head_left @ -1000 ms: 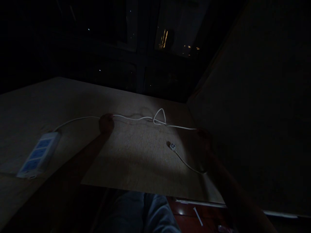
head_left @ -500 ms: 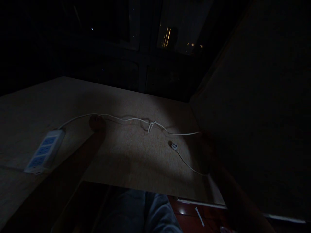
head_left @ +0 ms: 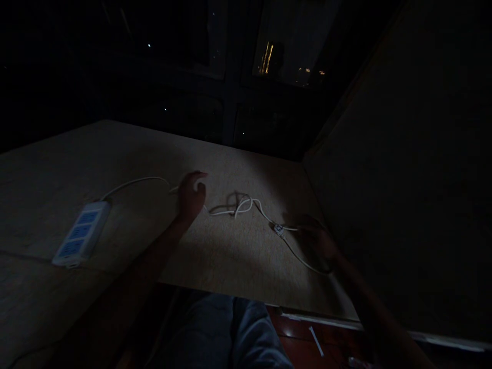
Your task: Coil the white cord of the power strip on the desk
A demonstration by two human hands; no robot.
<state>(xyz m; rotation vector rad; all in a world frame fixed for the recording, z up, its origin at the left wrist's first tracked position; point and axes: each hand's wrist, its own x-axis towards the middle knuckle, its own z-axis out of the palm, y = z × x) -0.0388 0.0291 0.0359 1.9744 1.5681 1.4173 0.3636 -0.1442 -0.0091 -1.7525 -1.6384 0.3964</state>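
A white power strip (head_left: 81,233) with blue socket faces lies on the left of the pale surface. Its white cable (head_left: 134,180) runs rightward behind my left hand (head_left: 191,197), whose thumb and fingers are apart above it. Mid-surface, the cable forms a loose looped knot (head_left: 250,205). Further right, my right hand (head_left: 317,237) has its fingers closed on the cable. The cable's plug (head_left: 279,229) lies beside that stretch, and its end curves back under my right wrist. Darkness hides much of my right fingers.
Dark window panes (head_left: 226,113) stand behind the surface. A dark wall (head_left: 403,179) rises along the right. My legs (head_left: 226,328) are below the front edge, and a white strip (head_left: 316,341) lies on the red floor (head_left: 292,343).
My left hand has let go of the cable and moved right, fingers spreading. My right hand has come left and nearer the plug with the cable. The knot's loop looks wider and the cable slacker.
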